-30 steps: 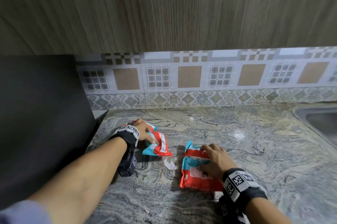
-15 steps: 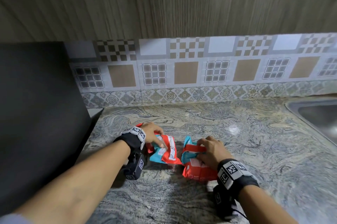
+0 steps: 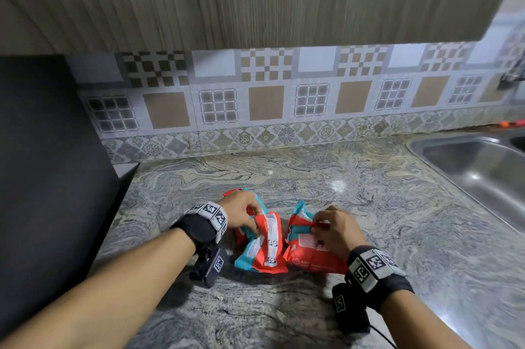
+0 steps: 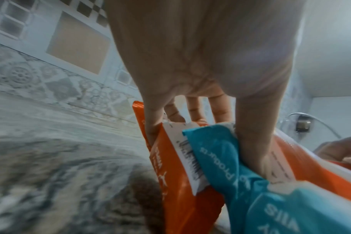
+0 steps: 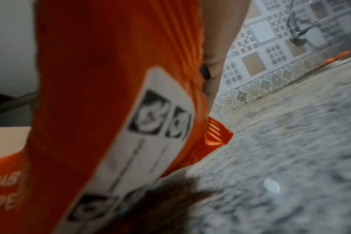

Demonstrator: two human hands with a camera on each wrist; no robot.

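Two red and blue packets lie side by side on the near middle of the stone counter (image 3: 369, 206), left of the sink (image 3: 483, 167). The left hand (image 3: 241, 213) curls its fingers and thumb round the far end of the left packet (image 3: 264, 249), lifting that end. The right hand (image 3: 332, 230) pinches the crumpled top of the right packet (image 3: 309, 257) with bent fingers.
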